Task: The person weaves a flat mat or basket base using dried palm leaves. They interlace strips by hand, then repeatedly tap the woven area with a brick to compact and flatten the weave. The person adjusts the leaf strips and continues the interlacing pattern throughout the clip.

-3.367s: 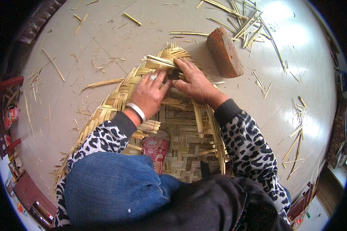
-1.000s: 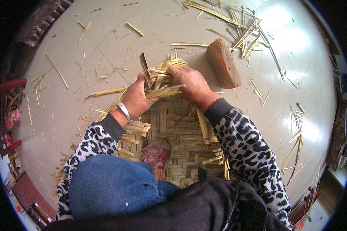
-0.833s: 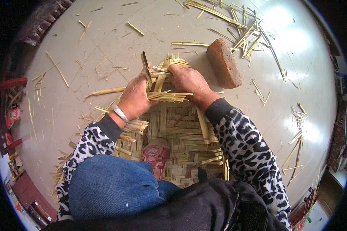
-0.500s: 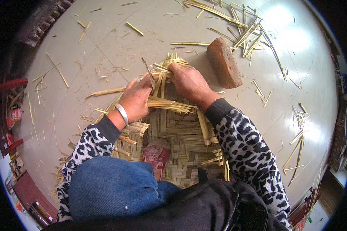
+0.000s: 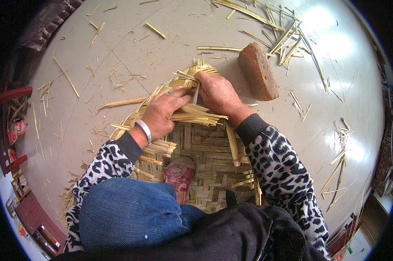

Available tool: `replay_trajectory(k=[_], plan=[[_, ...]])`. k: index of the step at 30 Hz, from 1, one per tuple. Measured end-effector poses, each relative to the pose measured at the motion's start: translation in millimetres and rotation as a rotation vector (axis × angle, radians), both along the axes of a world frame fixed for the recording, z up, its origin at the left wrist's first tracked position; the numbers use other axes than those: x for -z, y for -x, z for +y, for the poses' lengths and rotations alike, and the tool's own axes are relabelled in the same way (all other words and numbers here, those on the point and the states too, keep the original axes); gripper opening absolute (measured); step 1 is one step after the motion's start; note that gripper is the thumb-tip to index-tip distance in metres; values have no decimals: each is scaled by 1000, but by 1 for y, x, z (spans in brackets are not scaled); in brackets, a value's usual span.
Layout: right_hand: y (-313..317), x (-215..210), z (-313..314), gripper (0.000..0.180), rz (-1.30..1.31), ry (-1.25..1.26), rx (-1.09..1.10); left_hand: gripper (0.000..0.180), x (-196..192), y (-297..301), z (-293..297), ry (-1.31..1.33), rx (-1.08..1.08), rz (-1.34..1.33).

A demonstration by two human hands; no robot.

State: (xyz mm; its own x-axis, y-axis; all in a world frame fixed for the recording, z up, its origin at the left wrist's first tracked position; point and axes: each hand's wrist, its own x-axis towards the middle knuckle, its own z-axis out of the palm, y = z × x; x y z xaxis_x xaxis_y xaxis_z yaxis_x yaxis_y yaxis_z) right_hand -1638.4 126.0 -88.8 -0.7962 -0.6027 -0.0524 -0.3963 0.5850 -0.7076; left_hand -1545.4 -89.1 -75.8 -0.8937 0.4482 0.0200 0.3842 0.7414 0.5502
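Note:
A woven mat of split reed strips (image 5: 205, 150) lies in front of me, its far edge built up into a braided rim (image 5: 199, 67). My right hand (image 5: 220, 95) is closed at this rim, thumb and fingers gripping reed strips just right of a short bundle of strip ends (image 5: 185, 76). Beside it on the left, my left hand (image 5: 161, 114) has its fingers curled over a pale strip, pressing against the rim. Loose strip ends (image 5: 200, 117) stick out to the right from below the left hand. Its fingertips are partly hidden among the reeds.
A reddish brick (image 5: 258, 71) rests on the floor right of the rim. Cut reed pieces (image 5: 285, 37) lie in a heap at the far right, with others scattered around. My foot in a red patterned shoe (image 5: 179, 176) stands on the mat, below my jeans-covered knee (image 5: 126, 213).
The upright strip that my left hand held is now folded down toward the mat. My left hand has moved right and slightly down, closer to my right hand, which stays at the rim.

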Motion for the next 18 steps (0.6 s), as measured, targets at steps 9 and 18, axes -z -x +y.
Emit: replay_trajectory(k=[9, 18], plan=[[-2, 4, 2, 16, 6, 101, 51, 59, -5, 3, -3, -221, -173, -78], [-8, 12, -1, 12, 107, 87, 36, 31, -6, 29, -28, -473, -407, -474]])
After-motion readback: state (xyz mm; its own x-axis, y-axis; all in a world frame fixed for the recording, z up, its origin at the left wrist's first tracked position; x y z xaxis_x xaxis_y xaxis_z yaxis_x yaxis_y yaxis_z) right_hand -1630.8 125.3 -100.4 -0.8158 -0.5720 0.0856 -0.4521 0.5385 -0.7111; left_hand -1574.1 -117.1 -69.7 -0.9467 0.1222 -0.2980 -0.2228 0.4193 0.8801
